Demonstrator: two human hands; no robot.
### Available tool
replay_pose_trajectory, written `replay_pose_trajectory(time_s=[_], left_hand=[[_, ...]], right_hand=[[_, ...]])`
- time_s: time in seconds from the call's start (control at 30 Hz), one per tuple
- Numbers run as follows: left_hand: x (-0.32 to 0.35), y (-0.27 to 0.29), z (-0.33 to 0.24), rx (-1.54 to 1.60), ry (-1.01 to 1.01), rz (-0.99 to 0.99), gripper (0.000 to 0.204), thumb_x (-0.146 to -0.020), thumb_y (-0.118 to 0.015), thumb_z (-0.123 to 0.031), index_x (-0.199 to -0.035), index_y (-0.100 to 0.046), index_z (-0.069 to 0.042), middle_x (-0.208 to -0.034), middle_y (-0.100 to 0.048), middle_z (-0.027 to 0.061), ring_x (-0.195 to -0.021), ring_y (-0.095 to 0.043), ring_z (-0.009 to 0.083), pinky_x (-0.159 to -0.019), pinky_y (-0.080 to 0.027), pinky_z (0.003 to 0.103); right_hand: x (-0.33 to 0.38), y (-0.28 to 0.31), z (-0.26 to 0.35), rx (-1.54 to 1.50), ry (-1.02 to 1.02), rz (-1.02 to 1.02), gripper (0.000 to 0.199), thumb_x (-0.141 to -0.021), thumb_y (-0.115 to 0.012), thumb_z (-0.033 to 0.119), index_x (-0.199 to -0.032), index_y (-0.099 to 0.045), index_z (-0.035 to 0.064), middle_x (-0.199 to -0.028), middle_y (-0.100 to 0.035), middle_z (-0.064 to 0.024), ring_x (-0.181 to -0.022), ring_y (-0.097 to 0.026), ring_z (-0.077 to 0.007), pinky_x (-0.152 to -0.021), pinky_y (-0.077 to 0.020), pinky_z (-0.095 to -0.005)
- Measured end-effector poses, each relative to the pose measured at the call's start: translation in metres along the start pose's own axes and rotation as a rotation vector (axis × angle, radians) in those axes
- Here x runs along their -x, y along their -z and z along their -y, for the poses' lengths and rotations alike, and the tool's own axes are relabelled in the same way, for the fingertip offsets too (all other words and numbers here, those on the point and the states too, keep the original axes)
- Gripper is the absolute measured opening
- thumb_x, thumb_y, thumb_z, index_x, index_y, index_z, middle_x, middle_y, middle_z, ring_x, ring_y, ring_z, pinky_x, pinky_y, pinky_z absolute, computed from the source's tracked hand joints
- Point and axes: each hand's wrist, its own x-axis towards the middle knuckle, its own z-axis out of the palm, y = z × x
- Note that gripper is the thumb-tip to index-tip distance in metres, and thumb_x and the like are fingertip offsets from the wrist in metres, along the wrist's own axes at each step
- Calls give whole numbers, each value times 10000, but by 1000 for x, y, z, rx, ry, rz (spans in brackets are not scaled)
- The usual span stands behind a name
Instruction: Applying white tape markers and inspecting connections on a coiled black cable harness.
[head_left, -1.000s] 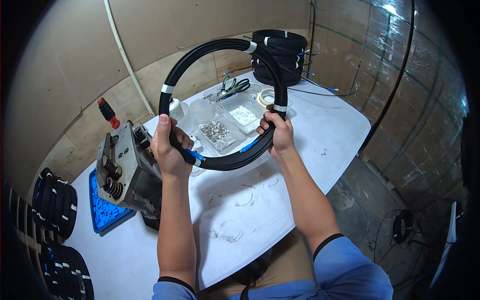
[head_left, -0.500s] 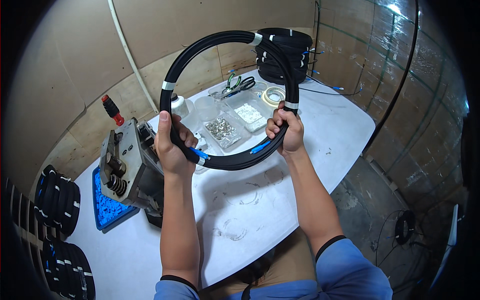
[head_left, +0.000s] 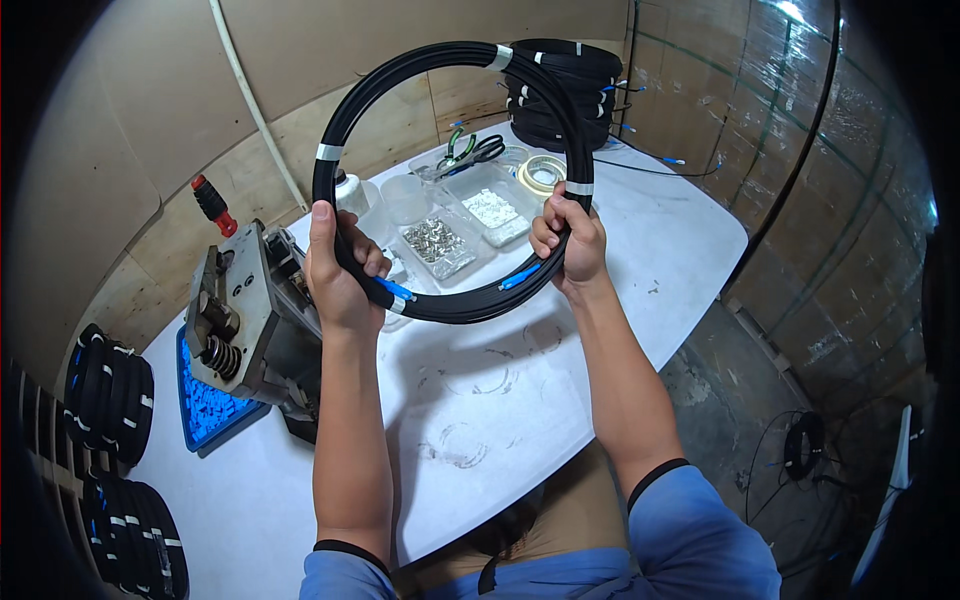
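A coil of black cable (head_left: pixel 440 309) is held up above the white table, its ring facing me. White tape bands bind it at several places, and two blue connectors (head_left: pixel 521 276) show along its lower part. My left hand (head_left: pixel 342 265) is closed round the lower left side, thumb on the near face. On the right side, my right hand (head_left: pixel 572 238) grips the ring just below a white band. Through the ring show a clear tray of small metal parts (head_left: pixel 434 240), a tray of small white parts (head_left: pixel 490 210) and a roll of tape (head_left: pixel 542 173).
Left on the white table (head_left: pixel 640 240) stands a metal press (head_left: pixel 235 310) beside a blue tray of blue parts (head_left: pixel 205 400). Behind the ring lie scissors (head_left: pixel 487 150) and green-handled pliers (head_left: pixel 460 143). Stacked black coils (head_left: pixel 565 95) stand at the back; more coils (head_left: pixel 108 400) hang at left.
The coil and both hands sit slightly higher and further left in the picture, and the surroundings have shifted the same way. Both hands keep their grip.
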Motion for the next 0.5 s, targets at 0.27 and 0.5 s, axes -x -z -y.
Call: replay_pose_trajectory(time_s=[0.27, 0.5], left_hand=[[-3, 10, -4, -59, -34, -4, 493, -933, -603, -548, -927, -560, -57, -591, -397, -12, -475, -418, 103, -464, -349, 256], [-8, 9, 4, -54, 37, -52, 503, -928, -584, -594, -895, -555, -93, -580, -365, -30, -470, -387, 86, -456, -318, 253]], right_hand=[[-5, 6, -22, -119, -39, -18, 114, -883, -551, 44, -930, -484, 124, -663, -389, 0, -530, -402, -108, -486, -394, -274], [-5, 6, -18, -94, -57, -50, 96, -888, -540, 45, -922, -500, 125, -645, -390, 12, -497, -405, -94, -444, -374, -255]])
